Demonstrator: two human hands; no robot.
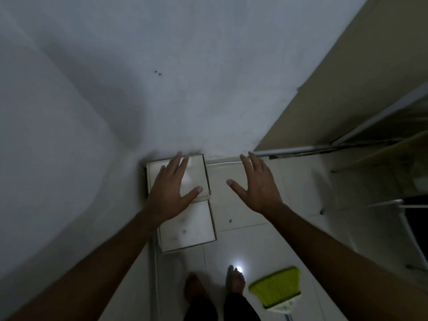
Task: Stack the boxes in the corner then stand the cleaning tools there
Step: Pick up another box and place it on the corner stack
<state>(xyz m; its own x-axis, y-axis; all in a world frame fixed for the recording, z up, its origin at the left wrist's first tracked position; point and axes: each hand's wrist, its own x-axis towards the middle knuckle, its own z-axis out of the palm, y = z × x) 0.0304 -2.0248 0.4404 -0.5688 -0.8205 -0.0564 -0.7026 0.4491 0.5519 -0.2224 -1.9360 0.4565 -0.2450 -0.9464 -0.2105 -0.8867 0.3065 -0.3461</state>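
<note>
A green broom head [275, 289] lies on the tiled floor [243, 205] beside the bare feet. Farther on, two white boxes [190, 224] sit against the left wall, the far one in the corner. The left hand [171, 188] is spread flat over it; the right hand [257, 184] is spread above open floor just beside the boxes' right edge.

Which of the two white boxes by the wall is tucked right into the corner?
The far box, the one under the left hand. It sits against both walls, while the near box lies closer to the person's feet.
</note>
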